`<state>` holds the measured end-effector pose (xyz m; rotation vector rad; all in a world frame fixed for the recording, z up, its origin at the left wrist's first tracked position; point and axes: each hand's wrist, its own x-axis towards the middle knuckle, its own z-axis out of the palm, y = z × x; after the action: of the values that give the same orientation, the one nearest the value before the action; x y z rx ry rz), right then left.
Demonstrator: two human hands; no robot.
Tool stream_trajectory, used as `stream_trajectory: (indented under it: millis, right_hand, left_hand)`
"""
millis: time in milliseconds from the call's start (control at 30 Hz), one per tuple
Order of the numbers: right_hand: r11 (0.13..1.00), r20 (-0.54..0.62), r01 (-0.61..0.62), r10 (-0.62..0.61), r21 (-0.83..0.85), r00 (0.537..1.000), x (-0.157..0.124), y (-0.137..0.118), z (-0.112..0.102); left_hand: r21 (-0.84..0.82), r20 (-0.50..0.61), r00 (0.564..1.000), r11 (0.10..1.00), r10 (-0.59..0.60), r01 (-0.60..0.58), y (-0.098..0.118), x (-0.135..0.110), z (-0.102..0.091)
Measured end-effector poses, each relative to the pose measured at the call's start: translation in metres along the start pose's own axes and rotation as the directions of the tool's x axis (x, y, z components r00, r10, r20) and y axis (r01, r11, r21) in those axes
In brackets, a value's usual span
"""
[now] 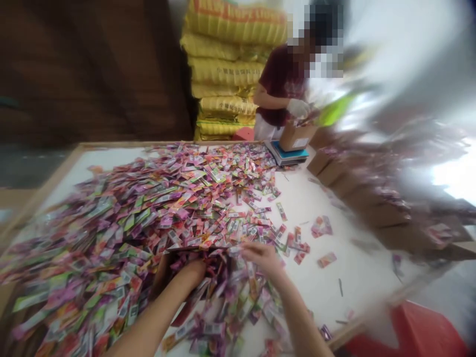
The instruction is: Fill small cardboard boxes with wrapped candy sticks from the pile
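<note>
A cardboard box point(159, 277) lies open among a large heap of small, colourful snack packets point(178, 198) on the white table. My left hand point(199, 270) reaches into the box, its fingers hidden among the packets inside. At the box's right upper corner is my right hand point(262, 255), with its fingers drawn together near the edge and a pale packet. Blur hides whether those fingers pinch the packet or the box edge. More packets lie below and between my forearms, smeared by motion.
Across the table point(357, 277), a gloved person point(278, 79) handles packets over a carton point(295, 136) on a scale point(286, 154). Filled boxes point(357, 198) line the right edge. Yellow sacks point(223, 74) are stacked behind. A red stool-like object point(424, 327) is at lower right.
</note>
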<state>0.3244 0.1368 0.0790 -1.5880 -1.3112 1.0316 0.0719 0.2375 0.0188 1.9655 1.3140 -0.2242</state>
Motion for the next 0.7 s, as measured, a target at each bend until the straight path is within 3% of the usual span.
stream_trajectory:
  millis: [33,67,133,167,233,300,367,433,500,600,633,700]
  right_hand:
    - [0.989,-0.157,-0.149,0.145,-0.016,0.977,0.008,0.02,-0.03]
    - [0.951,-0.304,-0.306,0.278,-0.047,0.911,0.018,0.041,-0.054]
    - [0.815,-0.509,-0.575,0.467,-0.069,0.723,0.043,0.08,-0.08]
    - [0.751,-0.543,-0.655,0.517,-0.084,0.662,0.057,0.095,-0.078]
    - [0.671,-0.526,-0.731,0.581,-0.121,0.621,0.087,0.112,-0.049]
    - [0.634,-0.486,-0.725,0.561,-0.267,0.67,0.108,0.114,0.005]
    - [0.653,-0.41,-0.59,0.429,-0.475,0.805,0.116,0.109,0.06]
    - [0.693,-0.288,-0.391,0.267,-0.606,0.92,0.111,0.103,0.092]
    - [0.75,-0.183,-0.252,0.176,-0.612,0.967,0.103,0.1,0.091]
    - [0.778,-0.169,-0.213,0.138,-0.591,0.976,0.09,0.079,0.046]
    - [0.8,-0.193,-0.189,0.093,-0.57,0.977,0.082,0.063,0.029]
    - [0.861,-0.215,-0.029,-0.095,-0.508,0.972,0.056,0.018,0.008]
  left_hand:
    - [-0.003,0.012,1.0,1.0,-0.001,0.001,-0.001,0.005,0.001]
    - [-0.005,0.015,1.0,1.0,-0.001,0.002,-0.002,0.008,0.003]
    - [-0.004,0.016,1.0,1.0,0.001,-0.001,-0.006,0.006,0.008]
    - [-0.002,0.017,1.0,1.0,-0.001,0.001,-0.007,0.002,0.011]
    - [0.002,0.01,1.0,1.0,-0.018,0.018,-0.009,-0.011,0.012]
    - [-0.011,-0.008,1.0,1.0,-0.022,0.021,-0.009,-0.03,0.005]
    - [-0.054,-0.061,0.997,0.998,0.042,-0.046,-0.009,-0.051,-0.011]
    - [-0.119,-0.175,0.981,0.987,0.083,-0.104,-0.013,-0.074,-0.031]
    - [-0.212,-0.368,0.93,0.974,-0.006,-0.078,-0.025,-0.095,-0.046]
    - [-0.482,-0.606,0.748,0.873,-0.272,-0.073,-0.056,-0.115,-0.045]
    - [-0.601,-0.615,0.706,0.788,-0.351,-0.131,-0.067,-0.117,-0.039]
    - [-0.828,-0.522,0.698,0.488,-0.49,-0.277,-0.085,-0.112,-0.022]
